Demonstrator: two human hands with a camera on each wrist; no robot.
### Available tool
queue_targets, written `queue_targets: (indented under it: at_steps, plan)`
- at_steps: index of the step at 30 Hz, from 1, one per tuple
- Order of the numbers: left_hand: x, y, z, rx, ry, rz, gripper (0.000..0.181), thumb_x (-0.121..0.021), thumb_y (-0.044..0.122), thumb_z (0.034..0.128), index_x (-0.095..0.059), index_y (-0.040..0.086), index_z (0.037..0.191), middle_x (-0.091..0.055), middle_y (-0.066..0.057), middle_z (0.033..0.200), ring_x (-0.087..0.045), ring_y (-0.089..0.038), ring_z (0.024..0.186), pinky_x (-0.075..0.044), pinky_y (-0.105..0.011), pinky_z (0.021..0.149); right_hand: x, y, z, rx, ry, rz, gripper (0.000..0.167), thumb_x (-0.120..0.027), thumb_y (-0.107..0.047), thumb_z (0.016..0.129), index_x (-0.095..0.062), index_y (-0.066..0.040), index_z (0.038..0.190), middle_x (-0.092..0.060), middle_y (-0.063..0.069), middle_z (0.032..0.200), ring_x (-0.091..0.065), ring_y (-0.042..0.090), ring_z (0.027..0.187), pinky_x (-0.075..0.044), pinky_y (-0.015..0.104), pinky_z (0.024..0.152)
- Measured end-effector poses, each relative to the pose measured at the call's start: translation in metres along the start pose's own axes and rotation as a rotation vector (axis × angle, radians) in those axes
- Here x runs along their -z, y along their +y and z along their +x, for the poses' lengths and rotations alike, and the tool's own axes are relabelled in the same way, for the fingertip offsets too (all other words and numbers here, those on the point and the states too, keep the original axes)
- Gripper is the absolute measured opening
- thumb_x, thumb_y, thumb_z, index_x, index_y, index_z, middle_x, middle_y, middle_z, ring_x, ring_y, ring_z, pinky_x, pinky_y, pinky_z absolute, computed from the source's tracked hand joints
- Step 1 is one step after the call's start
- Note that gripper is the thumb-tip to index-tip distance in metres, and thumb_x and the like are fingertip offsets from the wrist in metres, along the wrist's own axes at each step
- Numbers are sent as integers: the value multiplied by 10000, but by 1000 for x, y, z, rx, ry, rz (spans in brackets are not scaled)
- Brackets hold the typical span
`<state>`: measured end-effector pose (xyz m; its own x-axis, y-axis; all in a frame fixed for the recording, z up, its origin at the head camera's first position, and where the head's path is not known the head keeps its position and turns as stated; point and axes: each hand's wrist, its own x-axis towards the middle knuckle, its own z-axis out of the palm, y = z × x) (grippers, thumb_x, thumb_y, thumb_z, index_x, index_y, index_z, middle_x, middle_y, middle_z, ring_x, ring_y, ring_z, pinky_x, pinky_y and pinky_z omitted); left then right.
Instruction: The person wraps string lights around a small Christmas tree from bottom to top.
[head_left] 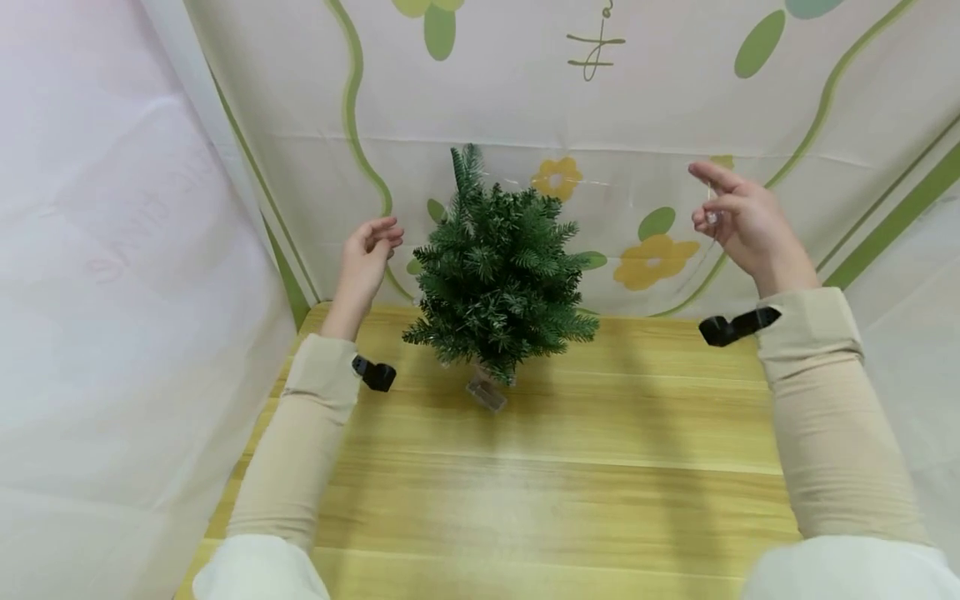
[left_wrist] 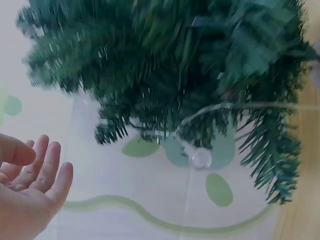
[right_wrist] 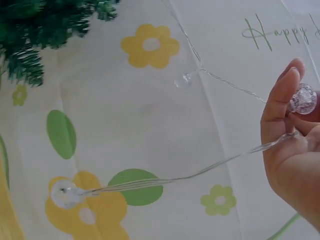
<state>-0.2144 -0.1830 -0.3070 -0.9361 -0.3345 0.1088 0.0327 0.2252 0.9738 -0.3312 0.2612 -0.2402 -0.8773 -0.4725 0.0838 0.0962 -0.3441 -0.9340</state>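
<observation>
A small artificial Christmas tree stands on the wooden table, its base showing below the branches. To the right of the tree, my raised right hand holds a string of fairy lights. In the right wrist view, a clear bulb sits by those fingers, and the thin wire runs out to another bulb. My left hand is just left of the tree, fingers loosely bent and holding nothing. More wire with a clear bulb lies against the branches in the left wrist view.
A pale cloth backdrop with printed flowers and leaves hangs close behind the tree. White cloth walls enclose the left and right sides. The wooden table spreads out in front of the tree.
</observation>
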Motion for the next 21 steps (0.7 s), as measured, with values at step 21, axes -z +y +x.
queue_targets:
  at_steps: [21]
  plan:
    - [-34,5,-130,-108,-61,-198,295,-408,-30,977,-536,-53,1242,-602,-234,1166,-625,-27,965,-506,-176,947,-2,67,-88,-19,-226,-464,476,-413,-48,1010,-353,-123,1476,-482,-192,1371,-647,58,824,-531,164,667]
